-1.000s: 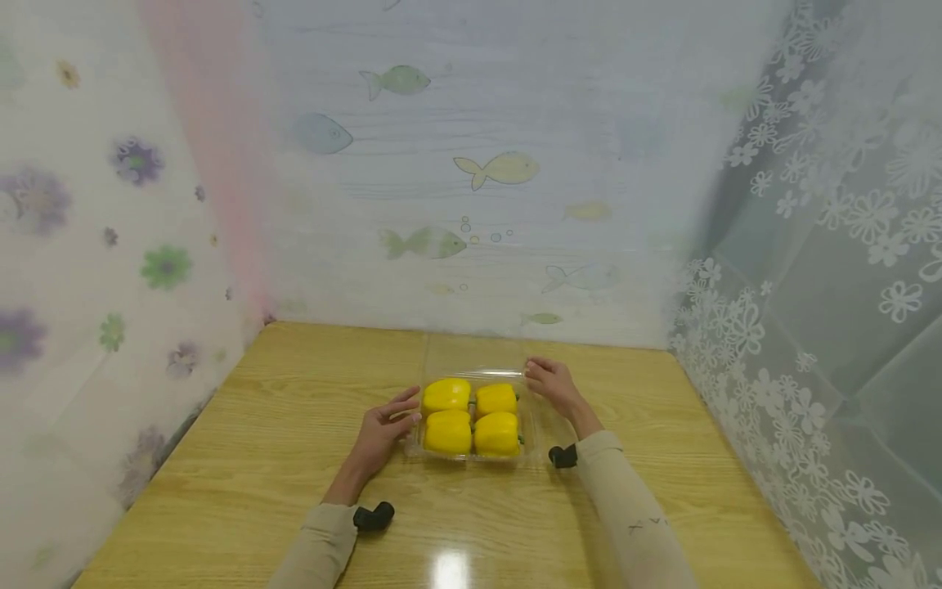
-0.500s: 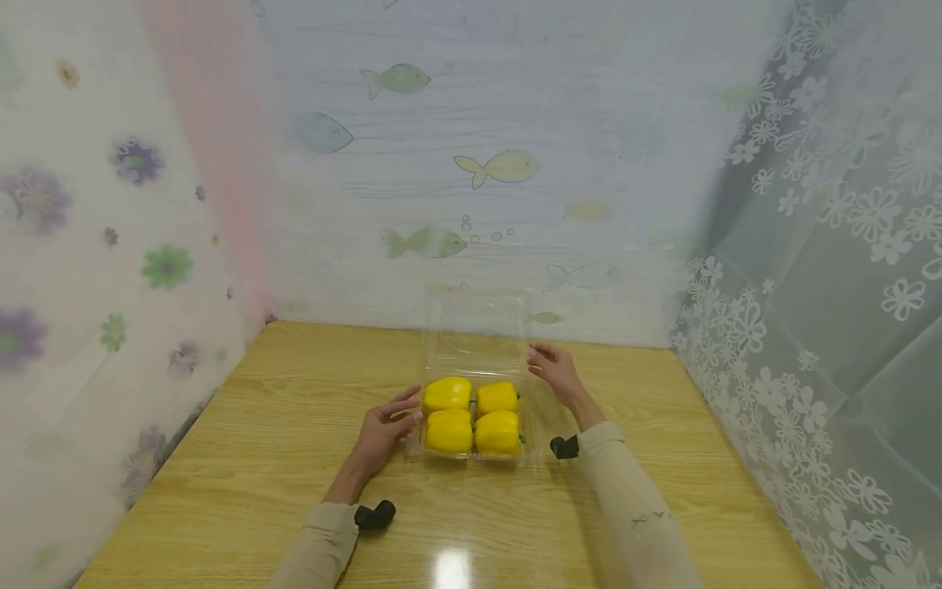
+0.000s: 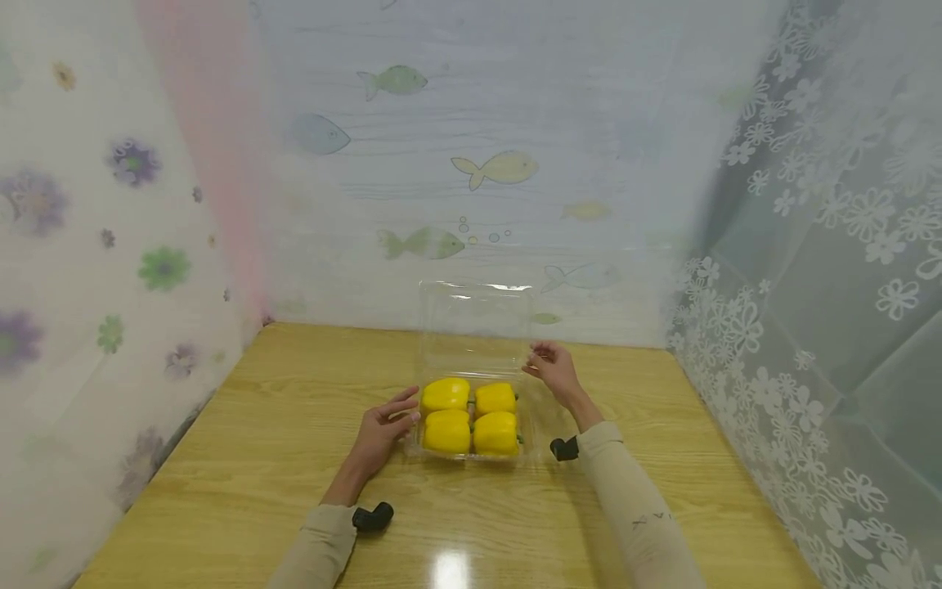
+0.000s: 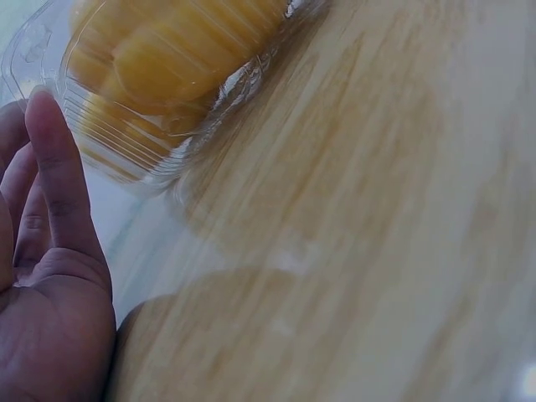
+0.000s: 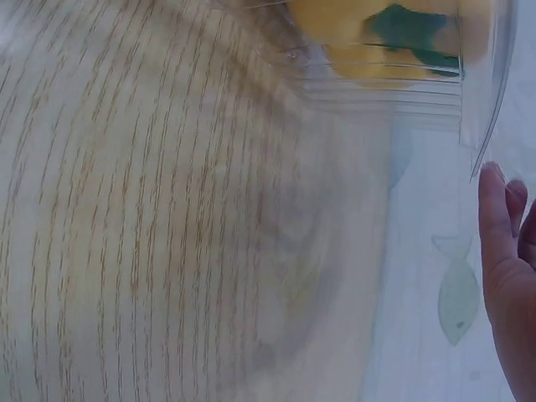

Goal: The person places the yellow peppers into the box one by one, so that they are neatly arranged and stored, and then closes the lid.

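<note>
Several yellow bell peppers (image 3: 446, 432) with green stems lie in two rows inside a clear plastic clamshell container (image 3: 464, 457) on the table. Its transparent lid (image 3: 474, 327) stands raised behind them, hinged along the back. My left hand (image 3: 377, 438) rests against the container's left side, fingers extended and spread; the left wrist view has the fingertips right at the clear rim (image 4: 33, 50). On the other side, my right hand (image 3: 557, 375) pinches the lid's right edge low down, near the hinge. In the right wrist view the right hand (image 5: 507, 251) shows only in part.
The wooden table (image 3: 294, 458) reaches back to a fish-printed curtain (image 3: 589, 131). Flower-printed sheets (image 3: 132, 270) stand along both sides. Black wrist-mounted pieces (image 3: 374, 517) jut from both beige sleeves (image 3: 633, 507).
The lid has swung up from a low, tilted-back position to nearly upright. My right hand has moved slightly up and away along its side. The left hand and peppers stay put.
</note>
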Demonstrator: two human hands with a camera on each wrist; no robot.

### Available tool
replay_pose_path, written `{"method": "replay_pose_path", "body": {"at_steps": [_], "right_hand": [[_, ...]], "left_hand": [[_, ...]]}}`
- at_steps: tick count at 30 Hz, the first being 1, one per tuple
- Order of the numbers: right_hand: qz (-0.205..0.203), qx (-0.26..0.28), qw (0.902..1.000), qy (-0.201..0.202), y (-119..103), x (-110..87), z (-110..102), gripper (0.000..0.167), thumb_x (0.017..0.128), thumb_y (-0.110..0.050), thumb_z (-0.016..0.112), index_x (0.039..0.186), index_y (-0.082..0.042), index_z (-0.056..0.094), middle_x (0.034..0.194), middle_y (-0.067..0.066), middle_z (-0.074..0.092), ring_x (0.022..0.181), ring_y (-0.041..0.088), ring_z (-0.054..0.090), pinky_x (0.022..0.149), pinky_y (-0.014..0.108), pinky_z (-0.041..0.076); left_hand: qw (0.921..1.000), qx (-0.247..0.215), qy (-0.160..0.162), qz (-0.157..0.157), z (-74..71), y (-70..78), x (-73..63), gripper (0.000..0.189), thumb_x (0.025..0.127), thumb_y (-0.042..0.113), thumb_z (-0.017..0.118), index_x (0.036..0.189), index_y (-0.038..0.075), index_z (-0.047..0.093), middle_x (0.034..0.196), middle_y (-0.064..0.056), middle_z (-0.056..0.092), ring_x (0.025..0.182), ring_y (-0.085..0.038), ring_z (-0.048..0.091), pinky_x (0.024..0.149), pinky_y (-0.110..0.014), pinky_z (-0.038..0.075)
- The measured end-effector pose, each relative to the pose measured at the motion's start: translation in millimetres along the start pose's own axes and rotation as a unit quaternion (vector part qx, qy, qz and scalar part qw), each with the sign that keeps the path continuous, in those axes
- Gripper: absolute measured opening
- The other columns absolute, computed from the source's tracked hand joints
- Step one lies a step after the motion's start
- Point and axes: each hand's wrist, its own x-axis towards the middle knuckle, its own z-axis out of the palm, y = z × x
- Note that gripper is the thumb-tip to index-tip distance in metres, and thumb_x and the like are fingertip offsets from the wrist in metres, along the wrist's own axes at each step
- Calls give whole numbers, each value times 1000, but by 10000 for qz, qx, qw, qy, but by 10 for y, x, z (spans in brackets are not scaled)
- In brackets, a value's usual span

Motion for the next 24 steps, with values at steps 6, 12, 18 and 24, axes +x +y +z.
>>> {"method": "replay_pose_path", "body": {"at_steps": [6, 12, 18, 24], "right_hand": [[-297, -163, 9994, 106, 0, 7, -11, 24, 101, 6, 55, 124, 13, 52, 113, 20, 57, 96, 18, 65, 85, 26, 58], [-400, -200, 9990, -44, -222, -48, 3, 32, 100, 4, 58, 131, 13, 53, 117, 26, 55, 89, 5, 65, 86, 30, 59], [-316, -218, 9993, 0, -223, -42, -3, 29, 101, 1, 59, 128, 10, 54, 116, 18, 57, 91, 5, 63, 84, 22, 57], [-402, -255, 9988, 67, -118, -28, -19, 29, 103, -5, 59, 124, 14, 52, 105, 4, 59, 92, 6, 63, 90, 27, 57]], "left_hand": [[10000, 9, -71, 25, 1, -8, -6, 40, 96, 10, 71, 131, -9, 63, 158, -13, 45, 98, -7, 69, 67, -20, 55], [9999, -16, -96, 39, 5, 4, -12, 41, 97, 9, 70, 132, -12, 61, 158, -16, 43, 97, -5, 69, 68, -20, 55], [9999, -43, -97, 75, 11, 12, -20, 42, 97, 9, 70, 131, -13, 61, 158, -17, 43, 98, -5, 69, 67, -20, 55], [9999, -134, -60, 62, 11, 4, -10, 42, 96, 7, 70, 131, -15, 60, 158, -17, 43, 96, -5, 69, 67, -19, 55]]}}
